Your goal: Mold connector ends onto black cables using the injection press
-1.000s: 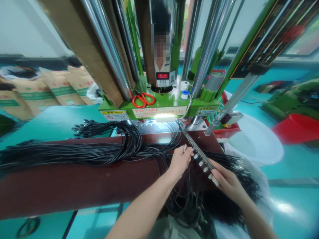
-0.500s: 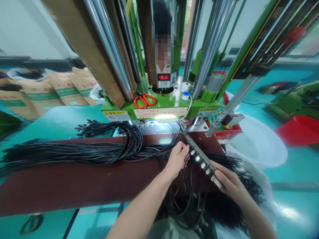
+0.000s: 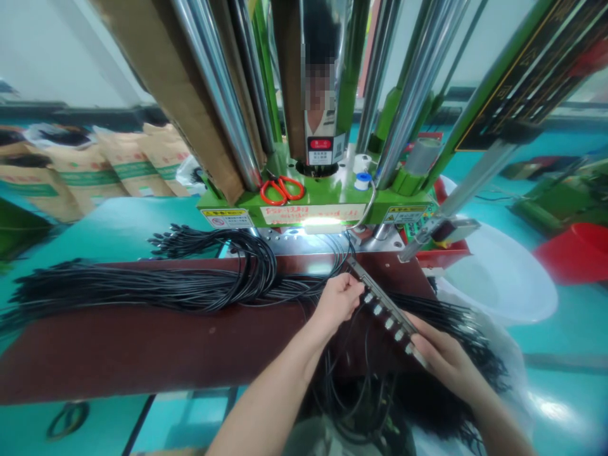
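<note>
A long metal bar fixture (image 3: 390, 306) with a row of small silvery connectors (image 3: 379, 310) along its edge slants above the brown tabletop. My right hand (image 3: 439, 351) grips its lower end, thumb on top. At its upper part, my left hand (image 3: 339, 297) is closed in a pinch beside the connector row. Thin black cables (image 3: 367, 354) hang below the bar from the connectors and near my left fingers. The fingertips mostly hide what they pinch, which looks like a cable end.
A green press (image 3: 294, 212) with steel columns stands ahead, red-handled scissors (image 3: 282, 190) on its ledge. Bundled black cables (image 3: 156, 290) lie across the brown tabletop (image 3: 142, 351). More cables (image 3: 475, 335) lie at right. Beyond are a white basin (image 3: 503, 272) and red bucket (image 3: 572, 253).
The view has shifted slightly, so the press and tabletop appear further right. My left hand stays pinched by the bar's upper part, while my right hand keeps its grip on the lower end.
</note>
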`<move>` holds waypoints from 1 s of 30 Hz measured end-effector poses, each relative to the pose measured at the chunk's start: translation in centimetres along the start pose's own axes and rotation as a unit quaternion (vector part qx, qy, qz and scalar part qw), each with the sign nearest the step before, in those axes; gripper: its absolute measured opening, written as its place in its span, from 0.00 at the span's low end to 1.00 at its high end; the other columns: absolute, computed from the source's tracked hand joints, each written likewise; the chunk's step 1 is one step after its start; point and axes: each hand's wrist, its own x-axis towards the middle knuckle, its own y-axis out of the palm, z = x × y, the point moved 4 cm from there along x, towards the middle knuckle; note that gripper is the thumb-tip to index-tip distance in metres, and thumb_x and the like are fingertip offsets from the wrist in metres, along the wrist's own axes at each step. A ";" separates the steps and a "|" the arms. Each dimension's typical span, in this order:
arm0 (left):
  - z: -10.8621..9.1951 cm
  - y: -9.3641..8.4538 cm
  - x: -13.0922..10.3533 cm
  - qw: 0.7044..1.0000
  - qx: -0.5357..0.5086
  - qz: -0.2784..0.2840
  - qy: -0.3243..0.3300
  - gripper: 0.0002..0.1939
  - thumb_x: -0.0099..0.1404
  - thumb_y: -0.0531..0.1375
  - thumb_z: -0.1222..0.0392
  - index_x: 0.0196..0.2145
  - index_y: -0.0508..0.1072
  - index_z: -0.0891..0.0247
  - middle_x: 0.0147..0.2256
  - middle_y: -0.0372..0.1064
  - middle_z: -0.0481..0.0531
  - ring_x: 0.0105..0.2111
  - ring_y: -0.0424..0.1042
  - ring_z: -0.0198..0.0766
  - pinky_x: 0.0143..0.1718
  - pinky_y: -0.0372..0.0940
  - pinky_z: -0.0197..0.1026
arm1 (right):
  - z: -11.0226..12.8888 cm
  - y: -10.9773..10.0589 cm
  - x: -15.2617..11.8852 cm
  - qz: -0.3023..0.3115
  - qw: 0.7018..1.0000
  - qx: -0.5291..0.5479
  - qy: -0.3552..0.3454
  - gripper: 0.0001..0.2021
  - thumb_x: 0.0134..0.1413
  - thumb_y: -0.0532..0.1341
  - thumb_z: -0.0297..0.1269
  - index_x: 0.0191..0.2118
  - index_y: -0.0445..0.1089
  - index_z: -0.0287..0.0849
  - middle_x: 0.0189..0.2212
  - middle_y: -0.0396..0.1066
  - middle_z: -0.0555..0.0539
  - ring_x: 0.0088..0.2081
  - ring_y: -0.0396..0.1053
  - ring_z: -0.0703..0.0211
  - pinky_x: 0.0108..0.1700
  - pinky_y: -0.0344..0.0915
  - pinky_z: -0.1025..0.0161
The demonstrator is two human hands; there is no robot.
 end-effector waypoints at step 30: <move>-2.9 -4.2 -6.3 0.969 0.185 0.062 0.153 0.10 0.60 0.52 0.57 0.34 0.69 0.64 0.24 0.64 0.48 0.21 0.61 0.28 0.22 0.57 0.31 | 2.5 -3.1 11.5 0.162 0.966 -0.204 -0.011 0.14 0.49 0.58 0.43 0.40 0.72 0.43 0.24 0.68 0.49 0.24 0.64 0.60 0.24 0.60 0.66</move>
